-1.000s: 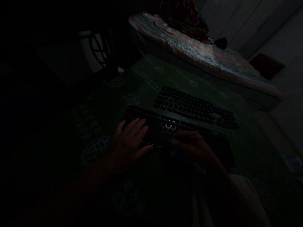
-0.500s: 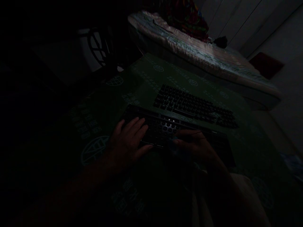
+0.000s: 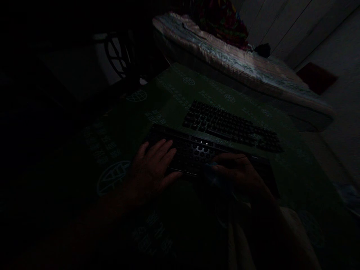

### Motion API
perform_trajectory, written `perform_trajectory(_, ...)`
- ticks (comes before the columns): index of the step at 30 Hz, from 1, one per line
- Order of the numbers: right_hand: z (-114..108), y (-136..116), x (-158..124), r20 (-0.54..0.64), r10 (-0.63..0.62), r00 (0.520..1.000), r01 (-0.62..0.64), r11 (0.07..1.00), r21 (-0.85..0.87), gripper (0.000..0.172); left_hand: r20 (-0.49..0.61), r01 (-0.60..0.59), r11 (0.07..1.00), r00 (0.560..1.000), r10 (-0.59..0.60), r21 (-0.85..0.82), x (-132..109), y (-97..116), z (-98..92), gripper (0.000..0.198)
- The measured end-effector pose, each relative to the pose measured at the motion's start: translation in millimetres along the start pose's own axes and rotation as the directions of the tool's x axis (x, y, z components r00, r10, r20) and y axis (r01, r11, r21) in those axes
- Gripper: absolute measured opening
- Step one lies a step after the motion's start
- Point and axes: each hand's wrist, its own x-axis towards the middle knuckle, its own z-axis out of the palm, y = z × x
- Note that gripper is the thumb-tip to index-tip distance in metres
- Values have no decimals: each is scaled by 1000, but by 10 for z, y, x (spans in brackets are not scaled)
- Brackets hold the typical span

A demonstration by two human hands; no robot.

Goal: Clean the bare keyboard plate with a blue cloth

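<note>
The scene is very dark. A black keyboard base [image 3: 200, 150] lies across the green printed sheet, with round key posts catching light near its middle and keycaps seemingly off there. My left hand [image 3: 153, 163] lies flat over its left part, fingers spread and touching it. At the right part, my right hand [image 3: 234, 168] is closed in a pinch on a bluish, crumpled cloth [image 3: 213, 176], held against the near side of the base. Behind the base lie black keycaps [image 3: 225, 122] in keyboard rows, green showing between some of them.
The green sheet [image 3: 168, 92] covers the surface under everything. Beyond it stands a mattress [image 3: 225, 60] with patterned cloth on top. A dark spoked wheel [image 3: 116, 56] is at the back left. Pale fabric [image 3: 291, 221] lies near my right forearm.
My right hand has shifted slightly to the right with the cloth, showing a little more of it. My left hand and the keyboard base stay in place.
</note>
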Motion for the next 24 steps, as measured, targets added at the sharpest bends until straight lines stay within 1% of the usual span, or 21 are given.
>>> perform_trajectory(2, 2, 13, -4, 66, -4, 998, 5, 1000, -8, 20, -2, -1, 1000, 1000, 1, 7, 1, 1, 0, 48)
perform_trajectory(4, -24, 24, -16, 63, 10, 998, -10, 1000, -6, 20, -1, 2, 1000, 1000, -2, 6, 2, 6, -5, 47)
perform_trajectory(8, -93, 33, -38, -86, 53, 995, -53, 999, 7, 22, 14, 6, 1000, 1000, -6, 1, 2, 12, -16, 48)
perform_trajectory(11, -57, 43, -13, -141, 34, 989, -36, 999, -14, 22, 11, 2, 1000, 1000, -2, 13, -3, 2, -12, 48)
perform_trajectory(15, 44, 60, 38, -44, -69, 997, 66, 997, -49, 19, 5, -4, 1000, 1000, 4, 20, -3, -9, -3, 48)
perform_trajectory(17, 70, 66, 48, -21, -102, 995, 101, 994, -43, 18, 3, -5, 1000, 1000, 5, 17, 2, -10, -3, 48)
perform_trajectory(20, 77, 69, 45, -17, -134, 991, 133, 990, -40, 16, 3, 1, 1000, 1000, -1, -3, 6, -10, -5, 48)
perform_trajectory(24, 68, 65, 31, 41, -148, 988, 151, 984, -97, 14, -5, -2, 1000, 1000, 2, -25, -2, -16, -4, 48)
